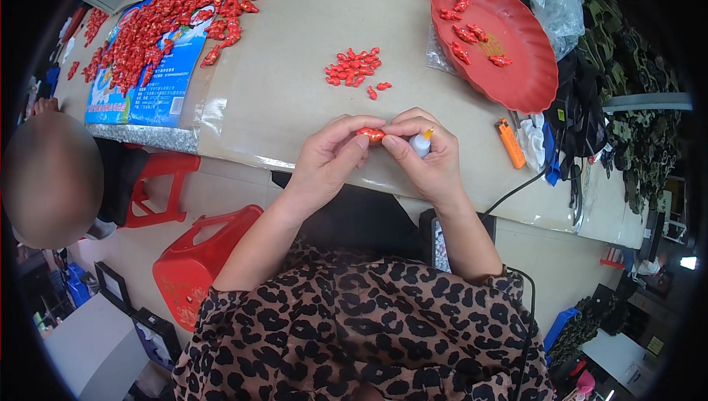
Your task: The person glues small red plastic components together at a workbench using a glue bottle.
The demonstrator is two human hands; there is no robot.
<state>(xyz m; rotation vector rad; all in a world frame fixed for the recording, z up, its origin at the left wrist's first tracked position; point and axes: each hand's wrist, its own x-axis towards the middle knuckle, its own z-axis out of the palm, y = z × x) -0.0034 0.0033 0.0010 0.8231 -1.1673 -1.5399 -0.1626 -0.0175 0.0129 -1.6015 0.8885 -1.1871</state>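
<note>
Between both hands, just above the table's near edge, is a small shiny red ornament with gold marks. My left hand pinches its left end between thumb and fingers. The thumb and fingertips of my right hand close on its right end. That same right hand also holds a small white squeeze bottle with a yellow tip, tucked in the curled fingers. Beyond the hands lies a small group of red pieces, with a few set apart on its near right side.
A large heap of red ornaments covers a blue printed sheet at far left. At right are a scalloped red tray holding several ornaments, an orange tool and a black cable. Red stools and another person are at left.
</note>
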